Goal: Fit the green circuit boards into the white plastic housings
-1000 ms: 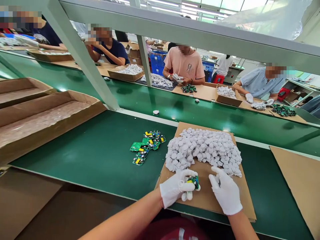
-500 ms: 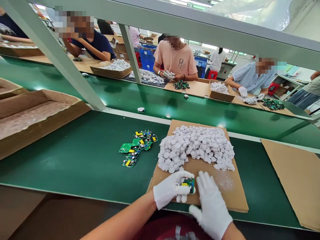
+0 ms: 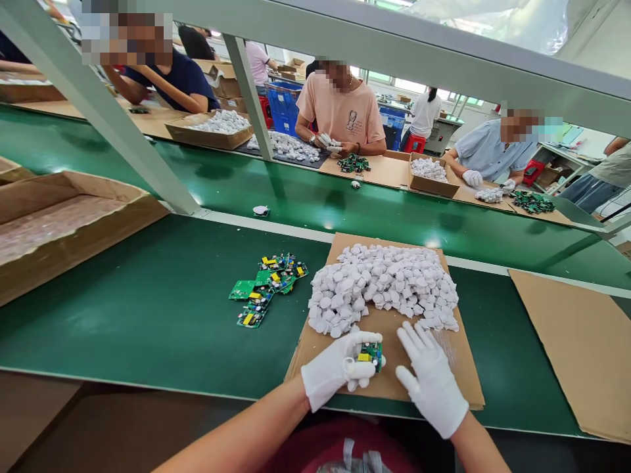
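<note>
In my white-gloved left hand (image 3: 345,366) is a small green circuit board (image 3: 371,355) with a yellow part on it, held over the near edge of a cardboard sheet (image 3: 463,387). My right hand (image 3: 430,374), gloved too, has its fingers spread over the same cardboard, to the right of the board and apart from it. Beyond both hands lies a large heap of small white pieces (image 3: 389,279) on the cardboard. Several more circuit boards (image 3: 269,286) lie in a loose group on the green table, left of the heap.
A shallow cardboard box (image 3: 73,223) sits at the left; another cardboard sheet (image 3: 572,355) lies at the right. A slanted metal post (image 3: 113,125) rises from the table. Behind a green belt (image 3: 305,197) several people sit working. One white-topped item (image 3: 261,211) rests on the belt.
My right hand has moved right, away from the held board, and its fingers are more spread. My left hand still holds the board. The whole view has shifted slightly.
</note>
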A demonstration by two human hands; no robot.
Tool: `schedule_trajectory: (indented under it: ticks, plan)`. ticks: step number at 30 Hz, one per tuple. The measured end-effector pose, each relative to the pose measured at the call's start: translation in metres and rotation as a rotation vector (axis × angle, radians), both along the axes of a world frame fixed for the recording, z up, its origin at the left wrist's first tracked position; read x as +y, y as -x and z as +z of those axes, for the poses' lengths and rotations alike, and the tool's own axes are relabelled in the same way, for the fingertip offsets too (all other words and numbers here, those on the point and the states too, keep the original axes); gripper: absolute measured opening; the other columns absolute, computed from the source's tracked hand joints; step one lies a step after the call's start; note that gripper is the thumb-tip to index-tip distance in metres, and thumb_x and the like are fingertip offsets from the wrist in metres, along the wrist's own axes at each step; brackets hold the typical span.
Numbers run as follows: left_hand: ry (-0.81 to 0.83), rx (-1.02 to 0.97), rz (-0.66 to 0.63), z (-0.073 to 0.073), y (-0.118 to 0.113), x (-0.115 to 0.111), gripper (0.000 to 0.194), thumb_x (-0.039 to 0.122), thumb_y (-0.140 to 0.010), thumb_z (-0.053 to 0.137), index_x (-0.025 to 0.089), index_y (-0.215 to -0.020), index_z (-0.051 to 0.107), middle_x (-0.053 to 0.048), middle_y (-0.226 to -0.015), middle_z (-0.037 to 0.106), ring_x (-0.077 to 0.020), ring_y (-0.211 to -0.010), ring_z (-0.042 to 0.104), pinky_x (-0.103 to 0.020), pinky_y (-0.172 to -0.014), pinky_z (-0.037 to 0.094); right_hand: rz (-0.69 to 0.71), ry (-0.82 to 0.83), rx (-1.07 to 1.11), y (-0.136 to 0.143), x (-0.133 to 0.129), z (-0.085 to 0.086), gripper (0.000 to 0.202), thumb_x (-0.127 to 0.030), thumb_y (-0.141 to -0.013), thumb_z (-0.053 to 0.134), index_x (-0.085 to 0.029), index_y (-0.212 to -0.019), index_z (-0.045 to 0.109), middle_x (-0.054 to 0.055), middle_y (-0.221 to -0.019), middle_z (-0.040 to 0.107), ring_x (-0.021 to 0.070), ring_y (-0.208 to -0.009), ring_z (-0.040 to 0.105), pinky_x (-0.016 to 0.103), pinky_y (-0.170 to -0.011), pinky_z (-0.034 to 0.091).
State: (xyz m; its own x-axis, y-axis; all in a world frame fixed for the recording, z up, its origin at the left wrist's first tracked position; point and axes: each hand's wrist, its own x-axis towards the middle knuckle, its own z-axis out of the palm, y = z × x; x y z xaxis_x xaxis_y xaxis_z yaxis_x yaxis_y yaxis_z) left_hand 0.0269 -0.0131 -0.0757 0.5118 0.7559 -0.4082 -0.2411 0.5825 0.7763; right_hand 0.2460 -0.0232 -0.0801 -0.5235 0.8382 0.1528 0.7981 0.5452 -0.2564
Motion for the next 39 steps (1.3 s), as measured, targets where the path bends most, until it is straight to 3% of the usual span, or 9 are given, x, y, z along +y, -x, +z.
schedule_trajectory:
  ticks: [5,9,13,16,20,24,28,34,39]
  plan:
    - [0.018,-0.013,0.019,0.005,-0.004,0.000,0.067,0.031,-0.064,0.072,0.016,-0.123,0.043,-0.009,-0.095,0.065,-0.0052,-0.049,0.054,-0.015,-0.037,0.033,-0.295,-0.094,0.172,-0.021,0.005,-0.007,0.051,-0.039,-0.085,0.051,-0.017,-0.130,0.045,0.013,-0.117,0.060,0.0269,-0.107,0.055,0.043,-0.090,0.046]
    - [0.051,-0.082,0.053,-0.001,-0.014,0.001,0.074,0.028,-0.062,0.073,0.017,-0.127,0.038,-0.012,-0.103,0.063,-0.0089,-0.057,0.059,-0.017,-0.041,0.038,-0.327,-0.118,0.107,-0.015,0.008,-0.010,0.032,-0.036,-0.085,0.053,-0.023,-0.113,0.063,0.010,-0.102,0.067,0.0256,-0.091,0.060,0.041,-0.082,0.048]
    - [-0.019,-0.091,0.060,-0.007,-0.024,0.004,0.052,0.031,-0.063,0.072,0.014,-0.109,0.054,-0.010,-0.095,0.064,-0.0080,-0.058,0.055,-0.017,-0.042,0.039,-0.433,0.087,0.521,-0.002,0.003,0.008,0.036,-0.041,-0.084,0.054,-0.017,-0.111,0.061,0.006,-0.078,0.069,0.0166,-0.065,0.062,0.029,-0.063,0.053]
    - [-0.066,-0.074,0.079,-0.006,-0.028,0.005,0.047,0.033,-0.063,0.073,0.013,-0.102,0.057,-0.007,-0.086,0.063,-0.0091,-0.060,0.055,-0.018,-0.044,0.041,-0.413,0.271,0.753,0.007,-0.005,0.027,0.032,-0.045,-0.082,0.057,-0.017,-0.095,0.064,0.005,-0.075,0.070,0.0165,-0.065,0.065,0.025,-0.060,0.054]
    - [-0.069,-0.086,0.140,-0.004,-0.033,0.002,0.057,0.034,-0.060,0.076,0.015,-0.109,0.054,-0.008,-0.092,0.063,-0.0143,-0.071,0.060,-0.021,-0.053,0.045,-0.392,0.173,0.673,0.014,-0.010,0.034,0.025,-0.043,-0.080,0.060,-0.019,-0.083,0.069,0.006,-0.078,0.072,0.0171,-0.066,0.067,0.025,-0.061,0.055]
    - [-0.158,-0.053,0.221,-0.003,-0.039,-0.006,0.060,0.030,-0.063,0.074,0.017,-0.118,0.053,-0.010,-0.108,0.063,-0.0205,-0.093,0.060,-0.031,-0.077,0.048,-0.426,0.005,0.589,0.017,-0.012,0.024,0.022,-0.040,-0.079,0.062,-0.020,-0.085,0.070,0.005,-0.079,0.073,0.0156,-0.062,0.066,0.024,-0.059,0.054]
    - [-0.263,0.032,0.239,0.000,-0.044,-0.012,0.050,0.024,-0.067,0.070,0.019,-0.115,0.058,-0.009,-0.120,0.060,-0.0220,-0.110,0.053,-0.035,-0.101,0.036,-0.423,0.011,0.559,0.018,-0.013,0.013,0.020,-0.038,-0.082,0.059,-0.020,-0.084,0.069,0.005,-0.077,0.072,0.0148,-0.061,0.065,0.024,-0.060,0.053]
    - [-0.155,-0.051,0.146,0.011,-0.041,-0.006,0.048,0.037,-0.066,0.070,0.014,-0.108,0.060,-0.010,-0.099,0.066,-0.0185,-0.081,0.060,-0.031,-0.073,0.049,-0.194,0.080,0.448,0.016,-0.008,0.025,0.024,-0.031,-0.086,0.051,-0.022,-0.104,0.064,0.005,-0.082,0.068,0.0147,-0.067,0.063,0.024,-0.063,0.052]
    - [-0.054,-0.110,0.056,0.021,-0.041,-0.001,0.038,0.042,-0.066,0.069,0.013,-0.090,0.062,-0.005,-0.081,0.062,-0.0118,-0.068,0.056,-0.025,-0.065,0.046,-0.208,-0.226,0.337,0.020,-0.007,0.025,0.026,-0.021,-0.082,0.054,-0.025,-0.105,0.066,0.009,-0.095,0.061,0.0183,-0.077,0.060,0.031,-0.067,0.052]
